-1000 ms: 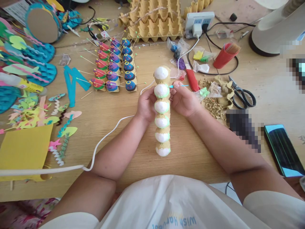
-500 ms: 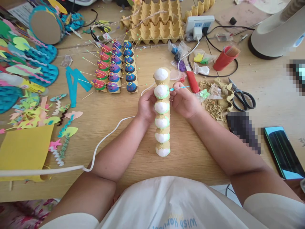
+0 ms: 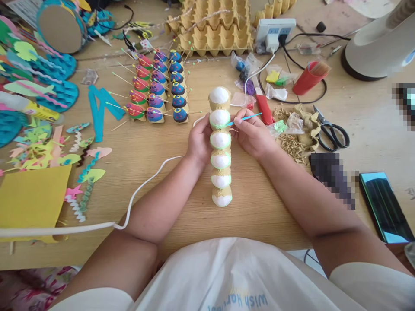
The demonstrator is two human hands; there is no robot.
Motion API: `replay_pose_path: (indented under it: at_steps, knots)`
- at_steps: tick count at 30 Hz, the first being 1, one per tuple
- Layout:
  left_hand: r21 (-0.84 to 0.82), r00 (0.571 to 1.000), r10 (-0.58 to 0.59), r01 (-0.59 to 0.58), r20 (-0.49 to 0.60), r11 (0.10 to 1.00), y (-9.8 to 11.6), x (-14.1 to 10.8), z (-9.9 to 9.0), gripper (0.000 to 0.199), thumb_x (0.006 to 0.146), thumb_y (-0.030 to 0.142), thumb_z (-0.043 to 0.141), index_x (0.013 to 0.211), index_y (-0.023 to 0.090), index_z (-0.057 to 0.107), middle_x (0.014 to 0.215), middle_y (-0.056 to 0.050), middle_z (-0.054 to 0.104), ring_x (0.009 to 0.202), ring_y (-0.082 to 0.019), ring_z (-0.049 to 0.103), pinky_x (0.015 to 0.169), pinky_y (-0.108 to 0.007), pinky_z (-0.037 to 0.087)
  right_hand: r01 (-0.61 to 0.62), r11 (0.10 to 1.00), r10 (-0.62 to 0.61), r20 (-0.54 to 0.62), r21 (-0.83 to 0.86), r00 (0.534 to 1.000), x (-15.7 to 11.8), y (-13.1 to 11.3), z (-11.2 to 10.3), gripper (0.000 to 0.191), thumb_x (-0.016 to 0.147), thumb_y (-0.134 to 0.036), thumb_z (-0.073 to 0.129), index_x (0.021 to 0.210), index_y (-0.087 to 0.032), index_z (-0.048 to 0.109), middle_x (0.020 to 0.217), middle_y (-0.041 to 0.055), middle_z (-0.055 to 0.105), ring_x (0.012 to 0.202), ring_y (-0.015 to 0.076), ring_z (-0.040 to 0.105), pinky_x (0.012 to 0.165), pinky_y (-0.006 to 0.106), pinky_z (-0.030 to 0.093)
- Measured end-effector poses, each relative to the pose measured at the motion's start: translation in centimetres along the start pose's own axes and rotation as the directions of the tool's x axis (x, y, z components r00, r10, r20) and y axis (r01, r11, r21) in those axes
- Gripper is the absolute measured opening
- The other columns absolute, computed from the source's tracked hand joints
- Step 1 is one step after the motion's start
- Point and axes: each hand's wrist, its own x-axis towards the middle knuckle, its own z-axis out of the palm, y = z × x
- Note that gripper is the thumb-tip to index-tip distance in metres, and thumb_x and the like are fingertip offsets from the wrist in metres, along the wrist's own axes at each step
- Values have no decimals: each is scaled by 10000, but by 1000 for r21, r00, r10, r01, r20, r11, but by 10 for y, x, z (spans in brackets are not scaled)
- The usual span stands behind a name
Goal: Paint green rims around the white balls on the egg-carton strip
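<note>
A knobbly tan cardboard strip (image 3: 221, 152) of smooth white domes (image 3: 221, 140) (farthest one unedged) is held between both hands above the wooden table (image 3: 181, 203). The left hand (image 3: 199, 140) flanks it, its finger state untellable; the right hand (image 3: 253, 134) pinches a slim blue rod-like tool (image 3: 250, 116). Light, shallow strokes should spare the soft-looking green edging (image 3: 221, 126). Beyond sit ridged tan egg trays (image 3: 215, 28).

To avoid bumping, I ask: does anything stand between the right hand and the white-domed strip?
Only the blue tool, held in the right hand, extends to the white-domed strip; nothing else visible is in between.
</note>
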Motion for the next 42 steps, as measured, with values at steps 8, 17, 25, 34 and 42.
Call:
replay_pose_path:
  at_steps: [8,17,25,34,42]
  knots:
    - [-7,1000,8,-8,22,1000,0,-4,8,427,1057,572,523,1328,342,761,1246,-57,859,1416,-424,701,1125,-579,611,64,996,-63,23,-55,998,0,5,4,490,738,-526,990,829,-272,582,909,-45,727,880,150,658,773,298,534]
    - [-50,999,-48,49,7,998,1,-4,11,472,1035,574,551,1408,350,732,1243,-79,856,1375,-454,721,1055,-616,636,43,996,-48,-52,-82,998,-1,7,11,526,727,-584,984,830,-292,559,899,-36,721,932,186,668,853,358,554]
    - [-68,1000,-17,17,-1,998,0,-6,13,491,1039,623,542,1382,332,738,1256,-88,848,1387,-453,713,1065,-599,629,52,994,-60,-88,-99,994,-4,6,15,533,739,-597,970,826,-285,547,863,-41,690,902,174,649,835,343,534]
    - [-18,1000,10,-10,-22,1000,-2,-3,7,419,1029,627,586,1279,333,748,1216,-68,845,1374,-449,719,1044,-592,640,60,994,-71,-121,-95,990,-5,8,15,469,806,-526,945,826,-278,547,815,-44,615,882,163,627,815,333,513]
    - [-28,1000,0,1,23,1000,-2,-5,9,404,1043,555,586,1345,337,741,1230,-69,857,1365,-440,731,1072,-589,635,52,994,-63,-118,-95,991,-7,4,18,449,797,-490,944,792,-269,553,816,-44,634,838,153,617,808,334,521]
